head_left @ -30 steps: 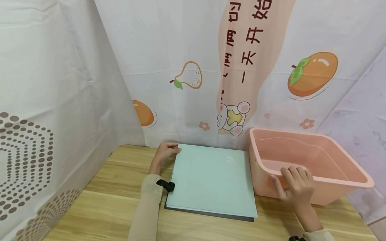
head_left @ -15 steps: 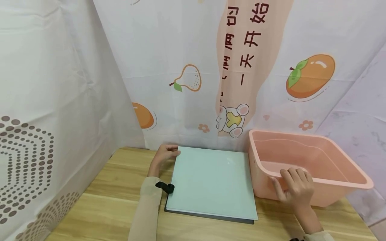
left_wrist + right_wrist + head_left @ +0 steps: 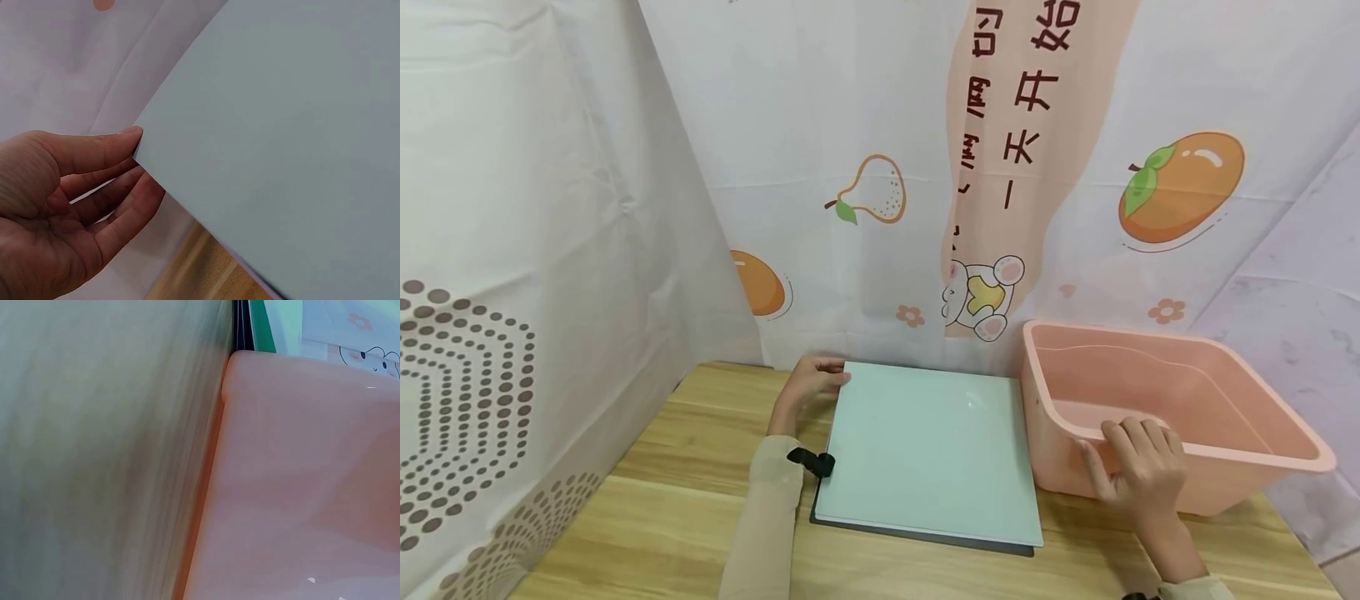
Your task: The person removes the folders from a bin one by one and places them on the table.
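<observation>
A square, pale green sheet (image 3: 928, 454) tops a flat stack on the table, with a thin white layer and a dark grey sheet (image 3: 1009, 546) showing beneath its near edge. My left hand (image 3: 807, 385) pinches the stack's far left corner. In the left wrist view the thumb of the left hand (image 3: 44, 219) lies on the green sheet (image 3: 269, 137) and the other fingers are below it. My right hand (image 3: 1150, 475) grips the near rim of a pink plastic basin (image 3: 1225, 482), fingers hooked over the inside, thumb outside. The right wrist view shows the basin's wall (image 3: 294, 475) but no hand.
The basin stands right beside the stack's right edge. Behind both hangs a white curtain (image 3: 865, 275) with fruit prints, close to the far edge of the wooden table (image 3: 647, 517). A second white cloth (image 3: 572, 208) hangs along the left side. Black bands are on both wrists.
</observation>
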A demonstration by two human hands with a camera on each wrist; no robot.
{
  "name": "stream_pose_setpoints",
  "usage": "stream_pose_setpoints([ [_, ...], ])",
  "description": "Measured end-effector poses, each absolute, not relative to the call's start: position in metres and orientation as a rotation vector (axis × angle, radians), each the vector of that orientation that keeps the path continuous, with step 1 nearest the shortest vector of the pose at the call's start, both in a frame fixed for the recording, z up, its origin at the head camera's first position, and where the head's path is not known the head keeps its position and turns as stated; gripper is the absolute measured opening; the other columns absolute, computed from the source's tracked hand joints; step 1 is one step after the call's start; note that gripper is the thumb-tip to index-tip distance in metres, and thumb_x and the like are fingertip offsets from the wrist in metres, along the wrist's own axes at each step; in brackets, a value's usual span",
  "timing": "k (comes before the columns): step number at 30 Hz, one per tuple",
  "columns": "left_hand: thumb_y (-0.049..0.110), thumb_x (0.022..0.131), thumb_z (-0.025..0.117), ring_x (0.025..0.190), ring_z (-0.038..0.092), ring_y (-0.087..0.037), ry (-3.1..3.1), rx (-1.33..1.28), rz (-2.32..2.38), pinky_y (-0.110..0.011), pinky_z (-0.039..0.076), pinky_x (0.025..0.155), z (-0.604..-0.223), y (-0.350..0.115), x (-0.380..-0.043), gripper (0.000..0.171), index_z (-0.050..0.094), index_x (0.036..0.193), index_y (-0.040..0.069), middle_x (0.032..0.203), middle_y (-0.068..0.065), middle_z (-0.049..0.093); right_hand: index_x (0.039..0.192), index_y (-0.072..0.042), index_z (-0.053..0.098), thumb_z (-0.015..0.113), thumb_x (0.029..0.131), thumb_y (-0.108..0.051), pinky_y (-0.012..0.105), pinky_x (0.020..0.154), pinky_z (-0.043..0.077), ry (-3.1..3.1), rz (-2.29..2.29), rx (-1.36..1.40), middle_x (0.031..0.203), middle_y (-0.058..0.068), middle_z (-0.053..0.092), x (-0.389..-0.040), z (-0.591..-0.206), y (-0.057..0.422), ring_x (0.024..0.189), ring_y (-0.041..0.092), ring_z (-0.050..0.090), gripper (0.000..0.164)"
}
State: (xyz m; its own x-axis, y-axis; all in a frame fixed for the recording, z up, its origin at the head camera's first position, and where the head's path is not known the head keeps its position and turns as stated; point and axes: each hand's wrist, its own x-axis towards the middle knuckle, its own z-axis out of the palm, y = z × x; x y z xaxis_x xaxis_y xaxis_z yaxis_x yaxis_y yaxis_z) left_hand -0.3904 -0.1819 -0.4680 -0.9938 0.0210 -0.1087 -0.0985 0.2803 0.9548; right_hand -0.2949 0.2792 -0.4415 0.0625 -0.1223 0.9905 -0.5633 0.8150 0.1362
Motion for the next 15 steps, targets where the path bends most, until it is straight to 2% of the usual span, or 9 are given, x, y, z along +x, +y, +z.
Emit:
stream_pose_setpoints([
  [8,0.012,0.095,0.073,0.106,0.069,-0.025,2.445,-0.060,1.813,-0.041,0.059,0.095,-0.4701,-0.1815,-0.3902,0.043,0.063,0.134,-0.004,0.128,-0.022,0.065,0.067,0.003,0.057,0.055,0.098,-0.050,0.052,0.058,0.032,-1.491,0.361,0.574,0.059,0.018,0.050,-0.2962,-0.4419,0.2804,0.056,0.042,0.045,0.061],
  [15,0.011,0.094,0.073,0.105,0.068,-0.024,2.441,-0.071,1.810,-0.038,0.060,0.092,-0.4698,-0.1824,-0.3907,0.043,0.064,0.134,-0.003,0.126,-0.020,0.066,0.066,0.003,0.057,0.054,0.098,-0.050,0.052,0.058,0.033,-1.482,0.358,0.575,0.059,0.018,0.050,-0.2954,-0.4406,0.2790,0.056,0.042,0.046,0.062],
])
